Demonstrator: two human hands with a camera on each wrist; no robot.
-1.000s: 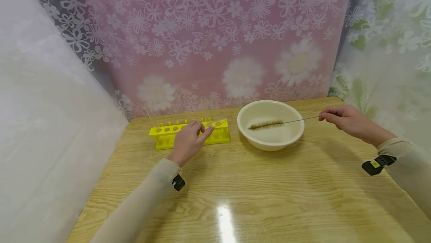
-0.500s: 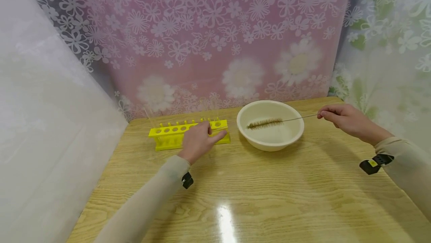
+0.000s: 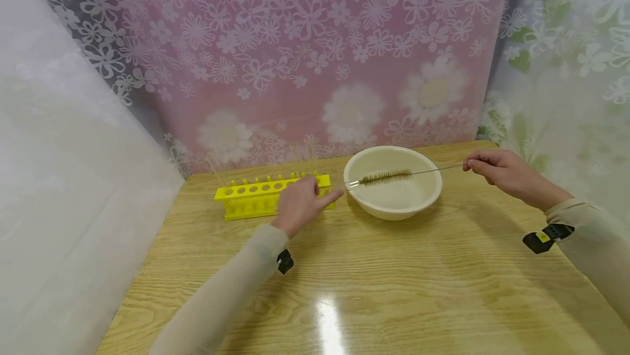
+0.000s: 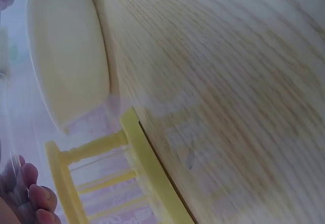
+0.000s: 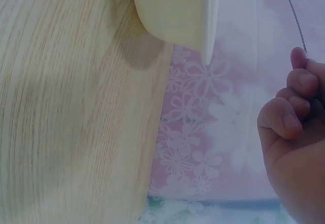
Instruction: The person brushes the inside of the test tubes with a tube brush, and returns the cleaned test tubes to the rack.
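Note:
My left hand (image 3: pixel 301 204) holds a clear glass test tube (image 3: pixel 352 184) nearly level, its mouth to the right over the bowl's left rim. In the left wrist view the tube (image 4: pixel 6 112) runs past my curled fingers (image 4: pixel 41 196). My right hand (image 3: pixel 507 175) pinches the end of the thin twisted wire of a test tube brush (image 3: pixel 386 178). The brush's bristles lie over the cream bowl (image 3: pixel 394 214), their tip right at the tube's mouth. Whether the tip is inside cannot be told. In the right wrist view only the brush's wire (image 5: pixel 294 16) shows.
Behind my left hand stands a yellow test tube rack (image 3: pixel 251 215) with pegs and round holes. Clear tubes stand upright at its left end and toward its right. Floral curtains (image 3: pixel 275 70) hang behind and beside the wooden table (image 3: pixel 394 284).
My left hand has moved right with the test tube, from in front of the rack's middle to the bowl's rim, bringing the tube's mouth to the brush tip. My right hand has barely moved.

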